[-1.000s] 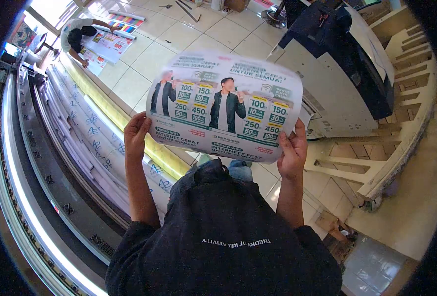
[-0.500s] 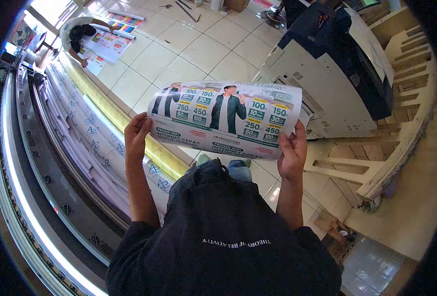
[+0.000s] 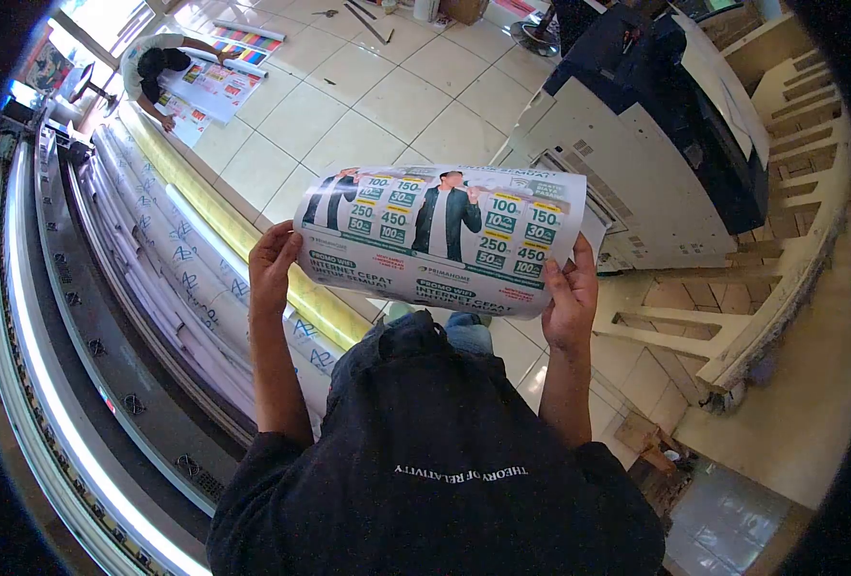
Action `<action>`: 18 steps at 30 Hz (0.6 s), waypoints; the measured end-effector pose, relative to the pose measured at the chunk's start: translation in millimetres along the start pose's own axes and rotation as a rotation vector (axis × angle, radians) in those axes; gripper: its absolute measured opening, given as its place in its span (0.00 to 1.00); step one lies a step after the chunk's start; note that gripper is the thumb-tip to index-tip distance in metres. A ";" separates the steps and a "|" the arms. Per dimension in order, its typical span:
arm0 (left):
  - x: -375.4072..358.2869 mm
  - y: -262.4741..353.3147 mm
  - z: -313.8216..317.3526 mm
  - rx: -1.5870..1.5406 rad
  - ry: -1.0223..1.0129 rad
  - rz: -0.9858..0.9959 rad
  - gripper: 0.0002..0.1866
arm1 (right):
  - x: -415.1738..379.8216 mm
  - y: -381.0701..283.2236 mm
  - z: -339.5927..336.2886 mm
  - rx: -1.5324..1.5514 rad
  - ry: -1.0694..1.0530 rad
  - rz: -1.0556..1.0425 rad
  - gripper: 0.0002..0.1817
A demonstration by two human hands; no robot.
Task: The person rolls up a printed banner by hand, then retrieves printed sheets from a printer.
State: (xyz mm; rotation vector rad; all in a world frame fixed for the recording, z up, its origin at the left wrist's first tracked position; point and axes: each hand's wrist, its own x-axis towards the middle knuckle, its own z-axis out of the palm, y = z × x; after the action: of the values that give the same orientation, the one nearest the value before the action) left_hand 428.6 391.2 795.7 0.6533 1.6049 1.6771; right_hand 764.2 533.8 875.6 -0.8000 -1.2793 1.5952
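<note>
A printed poster sheet (image 3: pixel 397 254) curls into a loose roll in front of my chest, its printed face turned up toward me. It carries green and yellow price blocks, figures in dark jackets and the words "PROMO WIFI". My left hand (image 3: pixel 274 264) grips the left end, thumb on the printed side. At the right end my right hand (image 3: pixel 571 298) pinches the sheet, thumb on top and fingers around the edge. Behind the right edge a layer of white paper shows. Both hands hold the poster above the tiled floor.
Long rolls of printed material (image 3: pixel 205 259) lie to my left beside a wide-format printer (image 3: pixel 109 326). A large office printer (image 3: pixel 646 154) stands at the right, near a cream railing (image 3: pixel 733 346). Another person (image 3: pixel 152 72) crouches over prints (image 3: pixel 214 91) on the tiled floor (image 3: pixel 387 106).
The poster's lower edge has turned slightly toward me, so more of its bottom text shows. Both hands keep their hold on its ends.
</note>
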 end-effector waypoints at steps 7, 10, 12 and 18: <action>-1.7 -0.7 3.1 0.049 -0.025 0.008 0.14 | -0.6 0.5 -1.4 0.022 0.020 0.032 0.26; -2.7 0.1 4.1 0.043 -0.035 0.015 0.14 | -2.4 -0.4 -1.2 0.018 0.033 0.033 0.26; -1.7 -3.4 3.5 0.064 -0.028 0.034 0.14 | -2.8 0.1 -2.0 0.014 0.041 0.032 0.25; -2.9 -2.7 3.9 0.021 -0.027 0.002 0.13 | -2.8 1.5 -6.4 0.047 0.015 0.032 0.25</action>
State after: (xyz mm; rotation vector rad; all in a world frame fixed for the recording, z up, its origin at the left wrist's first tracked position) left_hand 433.8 391.3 793.7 0.6858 1.6054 1.6478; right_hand 770.6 533.5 872.4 -0.8058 -1.2194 1.6357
